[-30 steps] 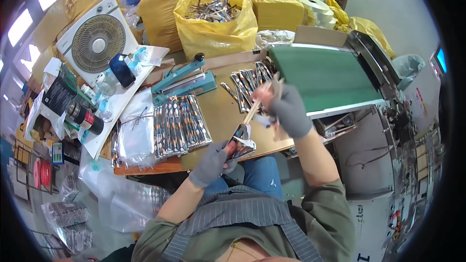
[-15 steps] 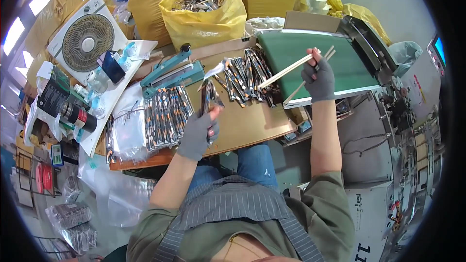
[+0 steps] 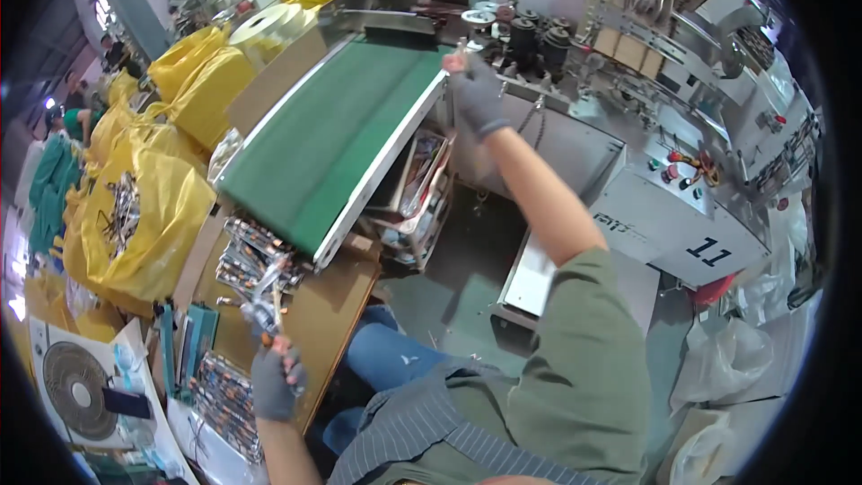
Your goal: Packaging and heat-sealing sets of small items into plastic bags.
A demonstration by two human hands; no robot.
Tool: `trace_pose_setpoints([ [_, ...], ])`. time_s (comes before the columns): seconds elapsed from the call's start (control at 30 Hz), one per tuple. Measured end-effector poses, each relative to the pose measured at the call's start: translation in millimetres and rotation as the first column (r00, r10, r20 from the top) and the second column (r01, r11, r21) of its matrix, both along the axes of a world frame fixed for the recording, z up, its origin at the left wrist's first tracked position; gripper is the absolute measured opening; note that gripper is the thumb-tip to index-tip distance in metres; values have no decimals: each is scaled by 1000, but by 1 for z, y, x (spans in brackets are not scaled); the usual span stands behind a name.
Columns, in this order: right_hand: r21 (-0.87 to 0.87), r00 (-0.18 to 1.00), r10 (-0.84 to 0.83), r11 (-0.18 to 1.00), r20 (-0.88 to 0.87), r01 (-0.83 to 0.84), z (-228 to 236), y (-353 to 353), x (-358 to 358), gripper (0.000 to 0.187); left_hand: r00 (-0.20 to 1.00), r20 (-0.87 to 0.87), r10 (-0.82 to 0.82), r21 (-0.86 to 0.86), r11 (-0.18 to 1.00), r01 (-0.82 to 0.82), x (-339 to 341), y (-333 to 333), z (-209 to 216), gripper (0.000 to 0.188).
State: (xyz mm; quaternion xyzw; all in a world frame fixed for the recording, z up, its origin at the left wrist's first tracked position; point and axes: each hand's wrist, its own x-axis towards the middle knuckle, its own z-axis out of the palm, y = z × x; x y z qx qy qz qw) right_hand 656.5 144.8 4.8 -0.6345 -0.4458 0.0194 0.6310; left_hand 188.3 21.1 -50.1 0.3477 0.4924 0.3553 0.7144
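Observation:
My right hand (image 3: 476, 99), in a grey fingerless glove, is raised at the far right corner of the green conveyor belt (image 3: 337, 139). Its fingers are closed, and a short pale end of the chopsticks (image 3: 462, 46) shows above them; the rest is hidden. My left hand (image 3: 277, 383), gloved alike, is closed around slim printed packets (image 3: 261, 316) over the brown table (image 3: 323, 310). These are blurred, with clear film at their upper end. Beyond them lies a loose pile of similar packets (image 3: 247, 260). A neat row of packets (image 3: 226, 400) lies left of that hand.
A teal sealer (image 3: 190, 341) and a white fan (image 3: 76, 386) stand at the left. An open yellow sack (image 3: 148, 242) is behind the table. Grey machinery (image 3: 687, 224) fills the right, and a crate (image 3: 415, 211) sits under the conveyor.
My view has swung to the right, bringing more machinery in. My right hand has gone from above the belt to its far right corner. The left still grips packets.

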Motion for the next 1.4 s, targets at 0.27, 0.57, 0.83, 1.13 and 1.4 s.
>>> trace_pose_setpoints([
  [0.27, -404, 608, -429, 476, 668, 781, -87, -120, 280, 24, 946, -39, 323, -201, 924, -324, -83, 7, -65, 14],
  [0.57, -651, 784, -443, 447, 435, 613, -202, -155, 380, 69, 896, 198, 397, -95, 918, -385, -86, -20, -36, 27],
  [0.83, -219, 483, -534, 484, 694, 848, -262, -167, 357, 57, 944, 64, 325, 7, 945, -326, -18, 38, 15, 31],
  [1.13, -184, 997, 18, 982, -75, -32, -192, -163, 83, 40, 697, 139, 704, 415, 598, -686, -181, 316, 179, 40],
  [1.4, -242, 672, 724, 631, -156, -737, -116, -53, -227, 47, 762, 274, 587, 435, 630, -643, -175, 228, 26, 25],
])
